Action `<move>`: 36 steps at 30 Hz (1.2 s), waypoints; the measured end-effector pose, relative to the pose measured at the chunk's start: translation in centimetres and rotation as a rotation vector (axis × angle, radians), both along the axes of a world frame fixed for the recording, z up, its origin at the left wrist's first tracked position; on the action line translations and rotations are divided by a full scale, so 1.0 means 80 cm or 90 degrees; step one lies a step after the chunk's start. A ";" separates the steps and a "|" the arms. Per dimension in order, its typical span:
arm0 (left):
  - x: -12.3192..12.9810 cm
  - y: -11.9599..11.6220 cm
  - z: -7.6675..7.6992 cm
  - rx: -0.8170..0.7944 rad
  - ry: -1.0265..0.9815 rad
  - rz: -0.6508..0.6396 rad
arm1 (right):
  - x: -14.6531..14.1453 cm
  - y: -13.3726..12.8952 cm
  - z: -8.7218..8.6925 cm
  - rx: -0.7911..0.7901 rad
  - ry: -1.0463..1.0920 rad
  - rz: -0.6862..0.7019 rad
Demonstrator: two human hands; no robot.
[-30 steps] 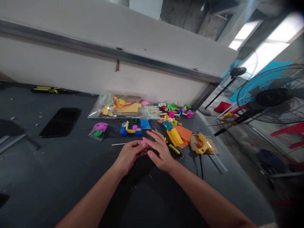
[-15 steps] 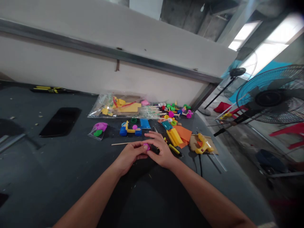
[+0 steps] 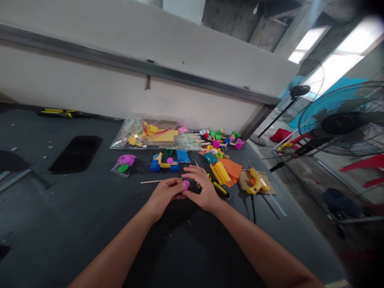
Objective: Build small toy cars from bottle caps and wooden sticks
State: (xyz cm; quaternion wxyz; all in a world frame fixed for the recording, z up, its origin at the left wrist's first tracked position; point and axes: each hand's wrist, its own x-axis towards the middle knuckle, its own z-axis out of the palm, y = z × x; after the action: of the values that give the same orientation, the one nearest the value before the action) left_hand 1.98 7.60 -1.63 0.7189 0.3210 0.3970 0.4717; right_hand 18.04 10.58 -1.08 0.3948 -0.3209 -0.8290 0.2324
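Between my hands is a small piece of purple modelling clay point(image 3: 186, 185). My left hand point(image 3: 165, 196) pinches it between thumb and fingers. My right hand point(image 3: 202, 190) curves around its other side, fingers apart, with the thumb close to the clay; whether it touches cannot be made out. Just beyond the hands stands a small model with blue wheels, a yellow body and a pink ball point(image 3: 164, 163). A thin wooden stick point(image 3: 150, 182) lies left of my fingers, its right end hidden behind them. A yellow and black cutter point(image 3: 220, 189) lies right of my right hand.
A clear bag point(image 3: 120, 136) of yellow pieces and sticks lies along the back. A bag of purple and green clay point(image 3: 124, 164) and a black phone point(image 3: 76, 154) are to the left. Orange sheets point(image 3: 232, 169) and a yellow glue gun point(image 3: 256, 182) lie right. A fan point(image 3: 342, 124) stands beyond.
The fingers of my right hand have shifted slightly, and more of the purple clay shows between my hands. The objects on the table stay where they were.
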 end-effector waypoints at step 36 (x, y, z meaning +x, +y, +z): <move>0.001 0.003 -0.004 0.018 0.059 0.052 | 0.007 -0.002 0.010 0.036 -0.025 -0.015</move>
State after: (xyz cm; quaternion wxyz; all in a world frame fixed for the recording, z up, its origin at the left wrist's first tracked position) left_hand 2.06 7.82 -1.91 0.6753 0.3361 0.4357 0.4911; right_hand 18.59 10.39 -0.29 0.3899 -0.3240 -0.8389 0.1981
